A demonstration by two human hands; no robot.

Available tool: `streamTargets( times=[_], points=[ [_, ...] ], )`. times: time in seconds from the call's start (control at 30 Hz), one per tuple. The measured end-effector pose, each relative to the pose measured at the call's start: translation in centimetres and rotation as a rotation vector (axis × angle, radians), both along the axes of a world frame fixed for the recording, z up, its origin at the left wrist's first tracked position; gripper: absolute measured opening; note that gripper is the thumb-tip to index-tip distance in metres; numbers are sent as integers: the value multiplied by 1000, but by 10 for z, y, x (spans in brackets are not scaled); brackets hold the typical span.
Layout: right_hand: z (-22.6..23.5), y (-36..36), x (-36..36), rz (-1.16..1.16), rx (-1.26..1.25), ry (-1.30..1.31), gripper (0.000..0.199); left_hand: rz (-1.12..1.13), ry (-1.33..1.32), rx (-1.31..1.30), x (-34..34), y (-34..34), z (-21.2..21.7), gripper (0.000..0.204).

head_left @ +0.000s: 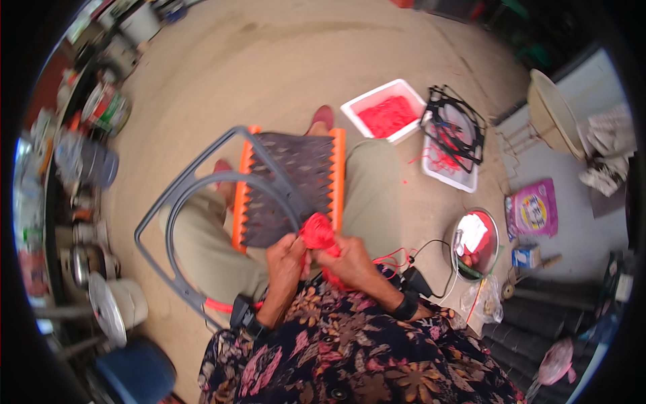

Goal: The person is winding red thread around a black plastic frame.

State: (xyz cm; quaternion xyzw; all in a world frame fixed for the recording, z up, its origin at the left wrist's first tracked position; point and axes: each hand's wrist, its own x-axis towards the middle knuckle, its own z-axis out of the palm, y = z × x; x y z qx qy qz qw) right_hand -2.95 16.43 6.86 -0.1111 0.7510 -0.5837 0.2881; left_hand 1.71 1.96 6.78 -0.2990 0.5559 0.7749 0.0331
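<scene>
A tight bundle of red cord (317, 230) sits at the lower right corner of a grey plastic frame (176, 202), which has a large round opening. My left hand (287, 256) is closed at the bundle's left side, its fingertips partly hidden. From the right, my right hand (352, 261) grips the bundle's lower part, and more red cord hangs below it. The frame leans across my lap over a dark textured panel (291, 202) with orange toothed side rails (338, 182). Red wrapping also shows on the frame's lower edge, near my left wrist.
Ahead right stand a white box (346, 108) of red cord and a white tray (471, 180) with black frames (457, 124) on it. A metal bowl (493, 259) holding a white cloth is at right, near a purple bag (533, 210). Cluttered shelves line the left; a lidded pot (131, 303) stands there.
</scene>
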Motion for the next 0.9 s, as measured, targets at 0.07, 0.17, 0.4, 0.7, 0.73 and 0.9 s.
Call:
streamTargets(
  times=[0.07,0.17,0.4,0.7,0.73,0.9],
  points=[
    [7,-2,2,-106,-68,2,18,-53,-15,-31,0,-5,7,24],
    [22,-7,-4,-152,-189,-67,12,-24,-7,46,1,-12,5,25],
    [29,-13,-11,-172,-142,-98,8,40,34,210,11,-23,1,49],
    [17,-15,-11,-171,-21,92,12,7,67,160,14,-22,-1,23],
    [22,-14,-13,-152,10,43,14,10,47,136,13,-22,0,19],
    [30,5,-28,-146,50,191,24,-2,-17,120,10,-20,4,21]
  ],
)
